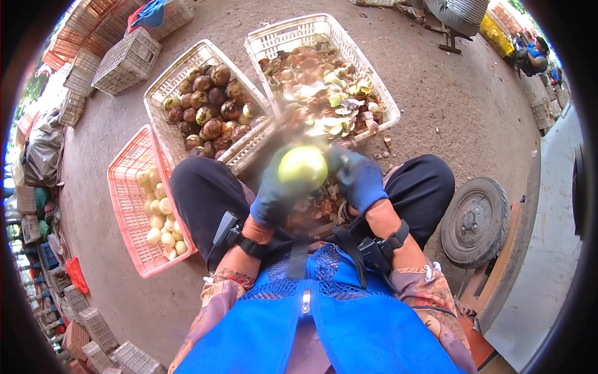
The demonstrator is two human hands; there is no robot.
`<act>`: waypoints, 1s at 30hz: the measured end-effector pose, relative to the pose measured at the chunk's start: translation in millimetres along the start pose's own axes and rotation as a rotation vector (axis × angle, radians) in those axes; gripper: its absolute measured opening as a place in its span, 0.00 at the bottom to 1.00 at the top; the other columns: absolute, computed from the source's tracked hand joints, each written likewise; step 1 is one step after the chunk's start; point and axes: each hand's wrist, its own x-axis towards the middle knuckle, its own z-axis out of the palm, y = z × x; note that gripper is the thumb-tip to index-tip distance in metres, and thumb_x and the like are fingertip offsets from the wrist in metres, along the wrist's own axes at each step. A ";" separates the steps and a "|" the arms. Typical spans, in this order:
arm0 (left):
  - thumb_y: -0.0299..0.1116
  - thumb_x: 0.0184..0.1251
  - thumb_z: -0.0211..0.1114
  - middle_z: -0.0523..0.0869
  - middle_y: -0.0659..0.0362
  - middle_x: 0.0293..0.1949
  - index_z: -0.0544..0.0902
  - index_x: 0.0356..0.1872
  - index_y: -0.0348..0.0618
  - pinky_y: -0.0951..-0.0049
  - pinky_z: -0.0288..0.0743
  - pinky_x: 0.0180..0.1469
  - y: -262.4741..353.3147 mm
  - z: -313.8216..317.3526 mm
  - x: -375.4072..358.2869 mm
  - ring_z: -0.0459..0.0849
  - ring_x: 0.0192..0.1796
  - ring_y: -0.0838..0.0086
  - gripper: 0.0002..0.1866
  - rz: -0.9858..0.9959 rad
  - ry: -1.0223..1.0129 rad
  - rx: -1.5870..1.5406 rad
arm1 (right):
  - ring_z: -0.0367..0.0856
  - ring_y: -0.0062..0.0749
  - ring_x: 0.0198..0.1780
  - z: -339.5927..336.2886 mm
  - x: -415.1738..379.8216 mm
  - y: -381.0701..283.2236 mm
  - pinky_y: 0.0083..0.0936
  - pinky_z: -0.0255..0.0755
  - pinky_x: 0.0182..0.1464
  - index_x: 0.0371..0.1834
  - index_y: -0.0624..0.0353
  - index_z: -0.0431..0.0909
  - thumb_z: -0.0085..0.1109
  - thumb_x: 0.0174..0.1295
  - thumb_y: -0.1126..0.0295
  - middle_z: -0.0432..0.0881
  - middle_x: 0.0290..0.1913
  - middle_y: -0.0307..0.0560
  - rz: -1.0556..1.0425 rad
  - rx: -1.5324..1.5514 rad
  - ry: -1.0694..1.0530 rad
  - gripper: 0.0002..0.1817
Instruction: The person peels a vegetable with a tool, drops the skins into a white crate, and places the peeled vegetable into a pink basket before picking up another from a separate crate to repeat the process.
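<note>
My left hand (269,190), in a dark blue glove, is closed around a smooth, pale green, onion-like bulb (303,167) held between my knees. Close against its right side is my right hand (360,179), also gloved. Its fingers look curled, but blur hides what they grip. Beyond my hands stands a white crate (374,78) of loose peelings (336,103). To its left, another white crate (156,93) holds several brown, unpeeled bulbs (215,103). A pink crate (128,206) beside my left knee contains several pale, peeled bulbs (163,215).
A wheel (474,222) lies near my right knee, beside a grey metal panel (529,249). Stacked crates (128,61) line the left side. More peelings (314,212) lie between my legs. Other people (458,15) sit at the far right.
</note>
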 end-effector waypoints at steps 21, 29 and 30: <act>0.50 0.60 0.66 0.80 0.54 0.57 0.73 0.61 0.41 0.58 0.80 0.51 -36.4 14.0 -1.2 0.80 0.56 0.62 0.32 -0.205 0.143 -0.116 | 0.84 0.33 0.42 10.1 11.4 -17.8 0.29 0.80 0.43 0.48 0.63 0.81 0.61 0.63 0.75 0.84 0.47 0.49 0.029 0.879 0.302 0.10; 0.42 0.64 0.64 0.81 0.56 0.51 0.77 0.54 0.44 0.63 0.73 0.54 -44.2 21.4 4.1 0.78 0.51 0.64 0.20 -0.141 0.157 0.033 | 0.86 0.38 0.38 29.8 -3.2 -24.3 0.32 0.81 0.37 0.63 0.60 0.73 0.57 0.64 0.73 0.83 0.52 0.50 -0.035 0.841 0.268 0.22; 0.41 0.65 0.63 0.81 0.57 0.50 0.78 0.53 0.45 0.64 0.72 0.54 -44.8 21.1 4.8 0.78 0.50 0.65 0.18 -0.143 0.152 0.033 | 0.86 0.46 0.38 32.7 -1.7 -22.8 0.36 0.81 0.37 0.65 0.58 0.71 0.57 0.62 0.73 0.82 0.52 0.54 -0.181 0.360 0.390 0.25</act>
